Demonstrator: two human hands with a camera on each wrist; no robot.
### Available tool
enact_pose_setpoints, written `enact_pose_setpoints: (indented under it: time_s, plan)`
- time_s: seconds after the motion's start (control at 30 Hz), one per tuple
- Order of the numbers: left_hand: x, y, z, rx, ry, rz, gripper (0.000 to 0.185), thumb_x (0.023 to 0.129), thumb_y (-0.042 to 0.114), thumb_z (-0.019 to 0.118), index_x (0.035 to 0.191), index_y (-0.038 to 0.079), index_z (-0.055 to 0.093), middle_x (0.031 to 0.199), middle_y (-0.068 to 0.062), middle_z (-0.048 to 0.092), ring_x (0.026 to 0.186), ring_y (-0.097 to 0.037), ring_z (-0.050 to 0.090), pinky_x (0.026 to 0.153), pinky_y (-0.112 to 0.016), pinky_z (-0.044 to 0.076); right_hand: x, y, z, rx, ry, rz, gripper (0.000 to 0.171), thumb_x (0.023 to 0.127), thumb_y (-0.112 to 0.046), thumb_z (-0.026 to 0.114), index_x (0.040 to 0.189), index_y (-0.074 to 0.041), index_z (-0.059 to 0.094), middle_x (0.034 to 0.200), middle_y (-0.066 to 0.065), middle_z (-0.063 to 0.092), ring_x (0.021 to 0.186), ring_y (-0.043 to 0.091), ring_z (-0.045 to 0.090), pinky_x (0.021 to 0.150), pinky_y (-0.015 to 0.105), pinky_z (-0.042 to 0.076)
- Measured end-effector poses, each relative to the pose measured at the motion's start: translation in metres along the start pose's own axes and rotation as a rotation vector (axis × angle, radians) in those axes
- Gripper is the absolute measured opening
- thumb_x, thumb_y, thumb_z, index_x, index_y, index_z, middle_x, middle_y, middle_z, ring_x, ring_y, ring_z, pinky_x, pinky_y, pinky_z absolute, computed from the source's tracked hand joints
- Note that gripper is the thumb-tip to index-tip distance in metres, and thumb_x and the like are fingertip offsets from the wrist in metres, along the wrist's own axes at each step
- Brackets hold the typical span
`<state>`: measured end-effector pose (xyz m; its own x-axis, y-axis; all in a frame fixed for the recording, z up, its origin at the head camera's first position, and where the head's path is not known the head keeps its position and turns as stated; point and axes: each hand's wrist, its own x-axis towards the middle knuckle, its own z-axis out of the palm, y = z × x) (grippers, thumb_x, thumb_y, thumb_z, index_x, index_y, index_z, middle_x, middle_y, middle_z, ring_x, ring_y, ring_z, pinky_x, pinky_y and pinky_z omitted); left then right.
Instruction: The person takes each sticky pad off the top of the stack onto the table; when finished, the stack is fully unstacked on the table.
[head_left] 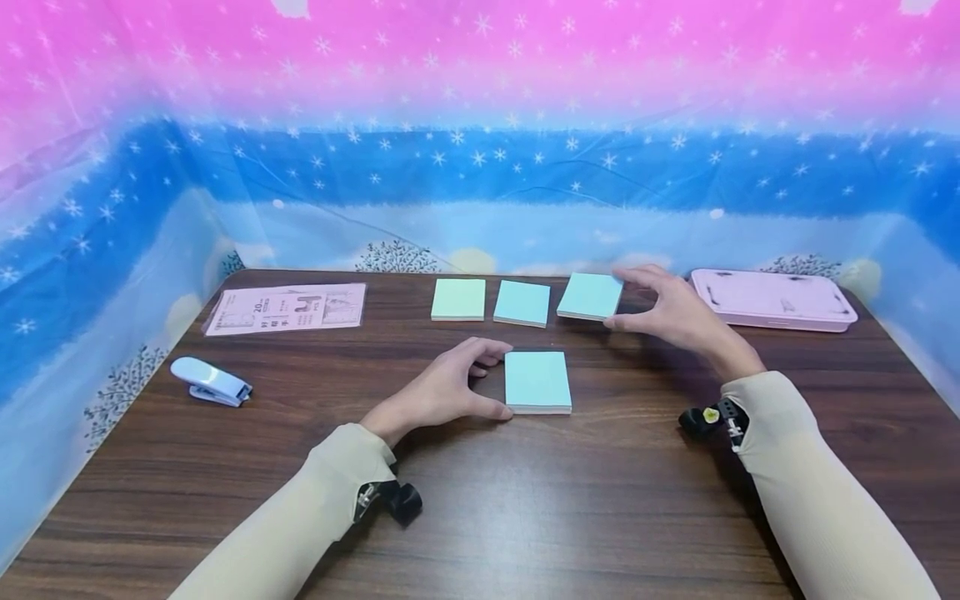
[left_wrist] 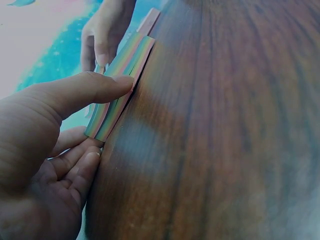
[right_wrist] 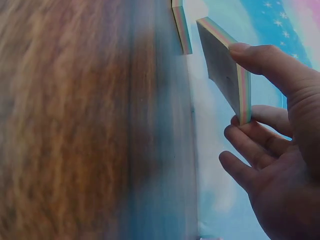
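My left hand (head_left: 442, 390) pinches the near sticky-note pad (head_left: 537, 382) by its left edge, steadying it flat on the counter (head_left: 645, 500), while my right hand (head_left: 675, 315) grips the rightmost pad (head_left: 590, 296), tilted up off the wood.

A white stapler (head_left: 210, 382) lies at the left of the wooden bench (head_left: 525, 500), a bagged printed sheet (head_left: 287, 308) behind it, and a pink tray (head_left: 772, 298) far right.
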<state>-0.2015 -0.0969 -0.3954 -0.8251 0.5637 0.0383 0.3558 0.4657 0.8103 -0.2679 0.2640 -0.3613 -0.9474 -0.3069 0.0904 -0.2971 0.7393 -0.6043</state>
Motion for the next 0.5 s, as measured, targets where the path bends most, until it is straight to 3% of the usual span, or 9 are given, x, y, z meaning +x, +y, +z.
enact_pose_setpoints:
  time_s: [0.5]
  plan:
    - [0.0007, 0.0001, 0.0007, 0.002, 0.001, 0.002, 0.084, 0.079, 0.019, 0.095, 0.152, 0.008, 0.055, 0.141, -0.005, 0.058, 0.130, -0.024, 0.055, 0.112, -0.037, 0.047, -0.0009, 0.0088, 0.0017, 0.021, -0.032, 0.025, 0.085, 0.089, -0.040, 0.087, 0.159, -0.009, 0.049, 0.159, 0.017, 0.045, 0.145, 0.043, 0.042, 0.118, 0.068, 0.032]
